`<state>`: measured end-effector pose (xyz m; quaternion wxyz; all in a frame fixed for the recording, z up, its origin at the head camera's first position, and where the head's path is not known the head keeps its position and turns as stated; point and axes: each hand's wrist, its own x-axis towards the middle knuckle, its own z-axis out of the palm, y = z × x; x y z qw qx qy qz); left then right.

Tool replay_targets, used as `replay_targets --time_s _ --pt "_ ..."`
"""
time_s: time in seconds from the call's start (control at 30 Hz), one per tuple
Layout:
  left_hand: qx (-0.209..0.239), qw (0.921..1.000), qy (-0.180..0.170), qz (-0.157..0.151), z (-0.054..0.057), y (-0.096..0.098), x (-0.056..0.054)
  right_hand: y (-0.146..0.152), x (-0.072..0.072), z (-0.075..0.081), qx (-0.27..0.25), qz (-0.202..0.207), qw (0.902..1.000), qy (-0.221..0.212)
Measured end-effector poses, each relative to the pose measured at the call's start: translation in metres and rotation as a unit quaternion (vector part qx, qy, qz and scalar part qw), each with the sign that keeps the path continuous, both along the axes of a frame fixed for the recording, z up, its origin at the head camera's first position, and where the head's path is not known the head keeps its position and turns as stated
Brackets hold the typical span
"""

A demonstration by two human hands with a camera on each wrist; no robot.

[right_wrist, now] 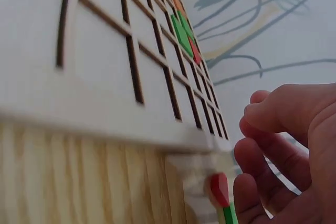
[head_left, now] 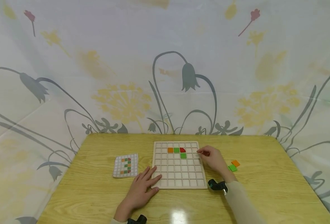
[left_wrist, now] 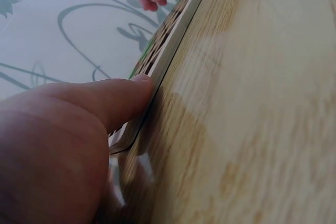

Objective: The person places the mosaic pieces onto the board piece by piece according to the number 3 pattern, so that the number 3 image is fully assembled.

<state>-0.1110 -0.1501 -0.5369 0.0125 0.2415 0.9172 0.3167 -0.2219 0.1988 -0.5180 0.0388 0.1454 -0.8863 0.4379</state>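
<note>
Four tiles sit on the mid-frame grid board; the pattern card shows more. Left hand spread, unclenched; right hand, grasp unclear.

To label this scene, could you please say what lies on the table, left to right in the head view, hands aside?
White card with printed coloured grid, pale wooden grid board, loose green square tile and orange square tile.
</note>
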Motion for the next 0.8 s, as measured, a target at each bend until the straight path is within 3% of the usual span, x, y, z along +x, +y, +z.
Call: replay_targets --time_s 0.37,0.67,0.8 --pt "-0.008 1.0 -0.003 0.002 0.001 0.0 0.0 0.034 0.025 0.003 0.03 -0.008 0.9993 0.021" --pt "-0.012 0.9999 0.006 -0.002 0.003 0.001 -0.002 0.057 0.05 0.012 0.091 -0.028 0.9933 0.065" --pt "-0.008 1.0 0.002 -0.001 0.003 0.001 0.0 0.064 0.059 0.012 0.102 -0.032 0.9927 0.057"
